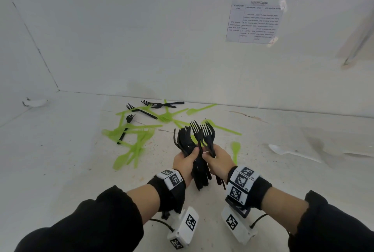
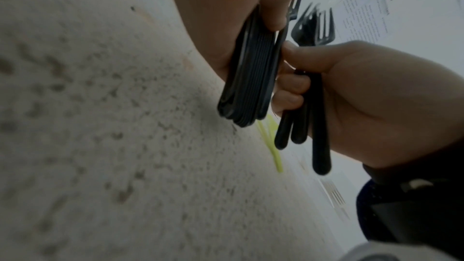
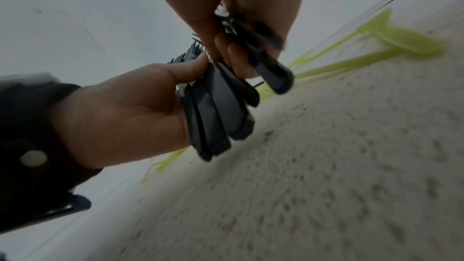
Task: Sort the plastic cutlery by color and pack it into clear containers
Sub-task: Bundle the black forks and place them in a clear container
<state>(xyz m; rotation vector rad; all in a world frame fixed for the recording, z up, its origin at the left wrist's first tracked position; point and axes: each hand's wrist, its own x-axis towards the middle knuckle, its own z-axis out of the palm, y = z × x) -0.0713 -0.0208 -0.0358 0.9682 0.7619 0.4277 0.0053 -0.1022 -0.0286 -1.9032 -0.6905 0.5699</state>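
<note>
Black plastic forks, glossy and thin, gathered into two bundles held side by side above the worktop, close to the near edge. Larger stack of black forks gripped in the left hand, thumb laid across the necks and fingers curled round the nested handles; handles flat, ribbed along their length, round-ended, packed tightly edge to edge. Smaller bunch of black forks clutched in the right hand, its fingers wrapped about three or so handles that splay slightly at the lower ends. Both bundles near upright, long axis running from the wrists away toward the back wall, tines up and fanned outward, handle ends down toward the surface. The two hands touching at the fingertips, bundles just beside each other.

Farther back on the worktop, a loose scatter of translucent lime-green cutlery, spoons and forks crossing at all angles, thin and flat-lying. Among them four loose black forks, lying flat, tines mostly toward the left and the rear. One green spoon apart, just right of the right hand, bowl pointing away.

Worktop white, matt, rough and speckled with small dark marks in the wrist views. Printed sheet taped to the white back wall.
</note>
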